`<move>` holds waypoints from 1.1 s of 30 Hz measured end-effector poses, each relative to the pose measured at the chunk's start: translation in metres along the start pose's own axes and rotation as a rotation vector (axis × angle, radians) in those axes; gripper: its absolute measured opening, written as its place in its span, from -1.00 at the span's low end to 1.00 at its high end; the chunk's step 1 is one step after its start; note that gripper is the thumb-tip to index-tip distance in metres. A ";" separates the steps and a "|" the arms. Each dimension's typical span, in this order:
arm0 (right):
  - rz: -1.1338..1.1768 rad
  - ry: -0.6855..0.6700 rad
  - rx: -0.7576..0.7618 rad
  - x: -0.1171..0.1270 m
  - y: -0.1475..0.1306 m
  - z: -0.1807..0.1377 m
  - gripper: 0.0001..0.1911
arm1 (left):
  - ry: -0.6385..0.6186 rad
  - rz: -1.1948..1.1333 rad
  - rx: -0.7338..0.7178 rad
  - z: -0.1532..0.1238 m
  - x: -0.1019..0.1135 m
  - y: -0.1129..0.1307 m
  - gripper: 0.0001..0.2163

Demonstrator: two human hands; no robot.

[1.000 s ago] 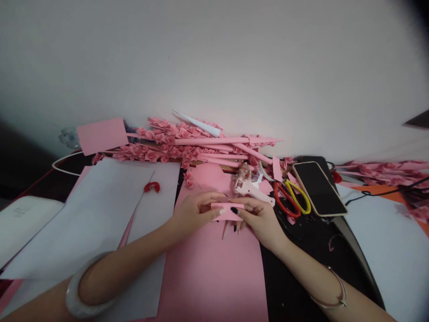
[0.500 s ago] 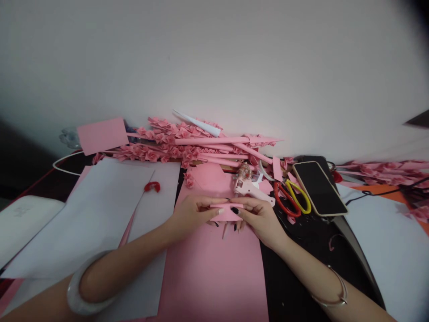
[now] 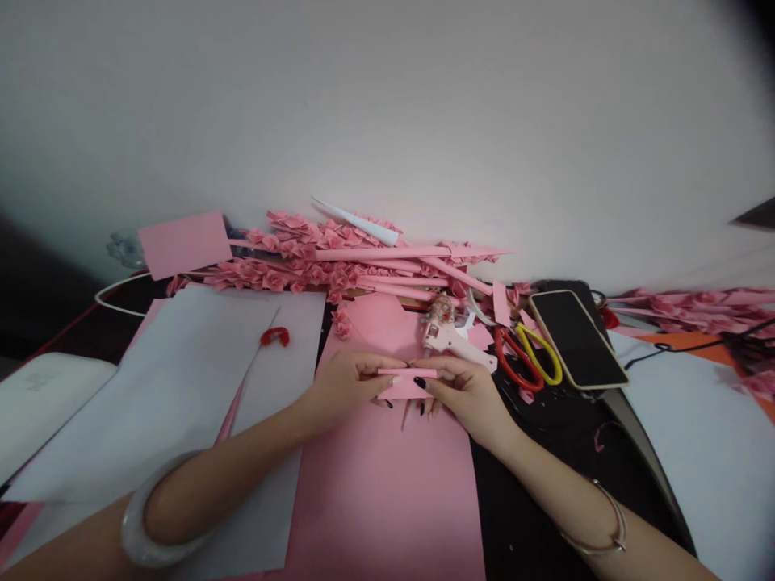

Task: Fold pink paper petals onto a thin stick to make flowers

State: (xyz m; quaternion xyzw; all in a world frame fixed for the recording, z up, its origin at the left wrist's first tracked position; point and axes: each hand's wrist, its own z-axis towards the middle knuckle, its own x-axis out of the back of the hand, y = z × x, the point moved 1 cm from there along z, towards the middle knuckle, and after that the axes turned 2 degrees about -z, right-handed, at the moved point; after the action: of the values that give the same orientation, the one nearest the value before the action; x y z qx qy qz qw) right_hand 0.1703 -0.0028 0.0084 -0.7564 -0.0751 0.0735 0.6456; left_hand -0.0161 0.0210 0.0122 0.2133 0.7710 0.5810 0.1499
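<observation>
My left hand (image 3: 345, 385) and my right hand (image 3: 466, 395) meet over a large pink paper sheet (image 3: 381, 492) at the table's middle. Between their fingertips they pinch a small pink paper strip (image 3: 407, 382), one hand at each end, thumbs on its near face. The strip is held a little above the sheet and looks folded or rolled along its top edge. A white bangle sits on my left forearm and a thin metal bangle on my right.
Behind the hands lie a pink glue gun (image 3: 451, 337), red and yellow scissors (image 3: 525, 357) and a phone (image 3: 576, 339). Pink paper roses and rolled stems (image 3: 339, 262) pile against the wall. White sheets (image 3: 182, 379) with a red scrap (image 3: 274, 336) cover the left.
The strip has been folded narrower along its top edge and my fingers have shifted slightly on it. Both hands stay in the same place.
</observation>
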 end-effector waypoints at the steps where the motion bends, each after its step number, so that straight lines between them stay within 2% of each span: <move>1: 0.000 0.001 0.004 0.000 0.000 0.000 -0.77 | 0.000 0.001 -0.007 0.000 0.000 0.000 -0.72; 33: 0.100 -0.052 0.009 0.003 0.002 0.001 -0.75 | -0.020 -0.067 -0.038 0.003 0.000 -0.003 -0.75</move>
State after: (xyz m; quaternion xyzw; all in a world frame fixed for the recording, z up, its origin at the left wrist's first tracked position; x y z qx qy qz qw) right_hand 0.1727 -0.0011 0.0065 -0.7542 -0.0537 0.1257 0.6423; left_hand -0.0152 0.0228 0.0083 0.1903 0.7650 0.5879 0.1813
